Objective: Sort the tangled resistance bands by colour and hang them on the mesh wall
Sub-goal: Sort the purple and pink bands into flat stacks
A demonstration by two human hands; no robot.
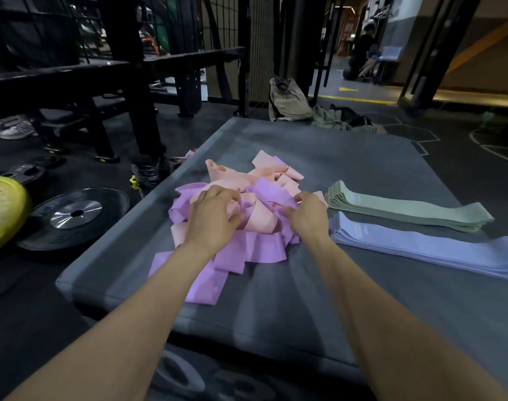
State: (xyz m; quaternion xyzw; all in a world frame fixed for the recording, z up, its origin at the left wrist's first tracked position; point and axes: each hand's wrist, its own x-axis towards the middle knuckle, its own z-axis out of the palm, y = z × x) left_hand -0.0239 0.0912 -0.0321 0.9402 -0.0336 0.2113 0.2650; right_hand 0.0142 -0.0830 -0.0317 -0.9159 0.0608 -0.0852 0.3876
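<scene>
So both hands are in the pile (232, 215), a tangled heap of purple and peach bands sitting mid-mat (348, 157). Left hand (211, 218) lies on top at about 9 o'clock of the heap, fingers curled down into a peach loop, looks like it's gripping it. Right hand (307, 215) is at the heap's 3 o'clock edge, fingers and thumb pinching a purple band.

Sorted stuff is already laid flat: green stack (406, 208) at 2 o'clock from the pile, and a lavender stack (420, 246) just beside it at 3–4 o'clock, both neat and stretched out lengthwise, apart from the tangle.

Off the mat at 9 o'clock there's a black plate (73, 218) on the floor and a yellow plate (2, 209) next to it. Tan bag (287, 101) at 12 o'clock, leaning by a dark mesh panel (221, 24). Bench frames (125, 70) at 10–11 o'clock.
</scene>
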